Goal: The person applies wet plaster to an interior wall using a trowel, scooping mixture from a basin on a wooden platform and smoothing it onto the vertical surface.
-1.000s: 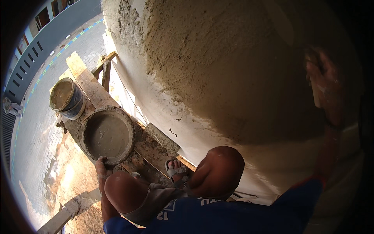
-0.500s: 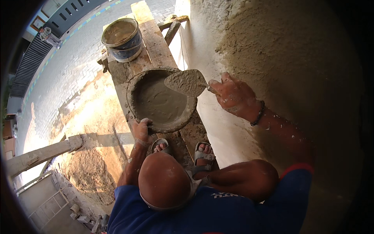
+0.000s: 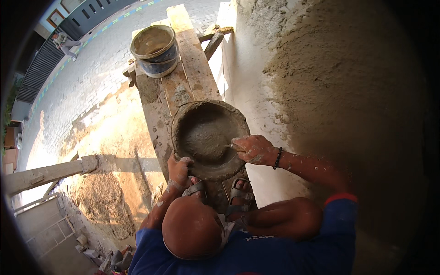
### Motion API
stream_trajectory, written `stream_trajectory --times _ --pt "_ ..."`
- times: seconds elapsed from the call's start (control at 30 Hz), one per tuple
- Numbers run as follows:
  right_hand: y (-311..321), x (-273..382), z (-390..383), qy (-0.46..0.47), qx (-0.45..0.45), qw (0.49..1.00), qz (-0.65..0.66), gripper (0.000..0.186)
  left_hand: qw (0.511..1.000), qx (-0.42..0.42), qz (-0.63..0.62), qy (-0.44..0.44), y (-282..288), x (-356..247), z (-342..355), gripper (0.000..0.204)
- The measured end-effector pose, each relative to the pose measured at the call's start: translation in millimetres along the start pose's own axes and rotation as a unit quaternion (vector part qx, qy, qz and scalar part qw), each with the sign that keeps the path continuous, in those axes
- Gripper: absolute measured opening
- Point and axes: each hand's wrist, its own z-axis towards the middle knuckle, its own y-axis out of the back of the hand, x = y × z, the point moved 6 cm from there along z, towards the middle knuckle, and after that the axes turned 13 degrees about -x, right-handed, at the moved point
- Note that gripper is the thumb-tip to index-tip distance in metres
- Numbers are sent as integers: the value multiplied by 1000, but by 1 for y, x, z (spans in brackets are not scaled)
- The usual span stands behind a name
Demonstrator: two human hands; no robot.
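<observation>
A round basin [image 3: 214, 173], its rim caked with grey, stands on the planks just beyond my sandalled feet and holds wet mortar [image 3: 195, 140]. My left hand [image 3: 178, 168] grips the near left edge of the basin, thumb over the rim. Above the basin's right side, my right hand [image 3: 255, 150] is closed round the handle of a trowel [image 3: 228, 145]. The trowel's blade lies low inside the basin, so coated with mortar that its outline is hard to make out.
A mortar-smeared bucket [image 3: 158, 64] stands farther along the plank platform [image 3: 195, 55]. On the right rises a wall [image 3: 252, 87] with a rough patch of plaster [image 3: 311, 68]. A wooden beam [image 3: 50, 176] slants in at left above sandy ground. A person [image 3: 66, 43] is far off.
My right hand has brought the trowel from above the basin's right rim down and left into the mortar. The basin sits closer to my feet, my left hand still at its edge.
</observation>
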Motion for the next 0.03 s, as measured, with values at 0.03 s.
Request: stream_trajectory --times 0.03 --pt "28 -17 -9 -25 -25 999 -32 30 997 51 -47 -15 -7 -1 2 45"
